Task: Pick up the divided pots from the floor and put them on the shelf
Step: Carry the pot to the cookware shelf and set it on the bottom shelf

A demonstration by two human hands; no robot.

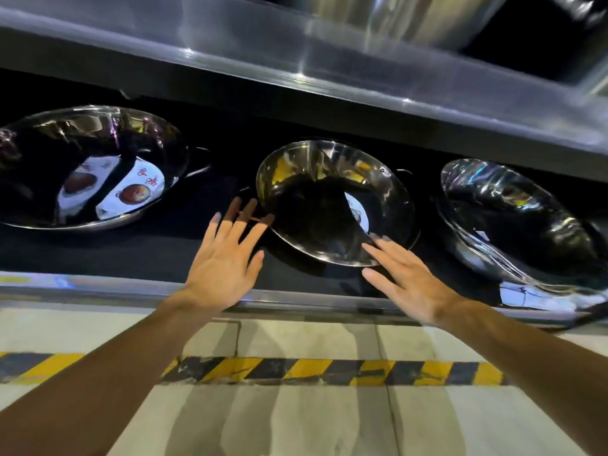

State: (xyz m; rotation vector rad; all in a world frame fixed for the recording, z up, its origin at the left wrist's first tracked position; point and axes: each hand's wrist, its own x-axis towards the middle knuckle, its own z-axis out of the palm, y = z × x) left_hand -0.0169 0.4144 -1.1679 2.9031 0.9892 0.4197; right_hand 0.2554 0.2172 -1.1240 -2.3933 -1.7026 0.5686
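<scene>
Three shiny steel divided pots stand on the dark lower shelf (pixel 138 255). The left pot (pixel 88 166) shows a white label with red print. The middle pot (pixel 332 202) has an S-shaped divider and a small label. The right pot (pixel 513 218) is stretched by the lens near the frame edge. My left hand (pixel 223 258) is open with fingers spread, its fingertips just left of the middle pot's rim. My right hand (pixel 404 278) is open too, its fingertips at that pot's near right rim. Neither hand grips anything.
A steel shelf edge (pixel 296 301) runs across in front of the pots. Another steel shelf (pixel 329 70) hangs low above them, with a large steel vessel (pixel 411 18) on top. On the pale floor lies a yellow-and-black hazard stripe (pixel 329 371).
</scene>
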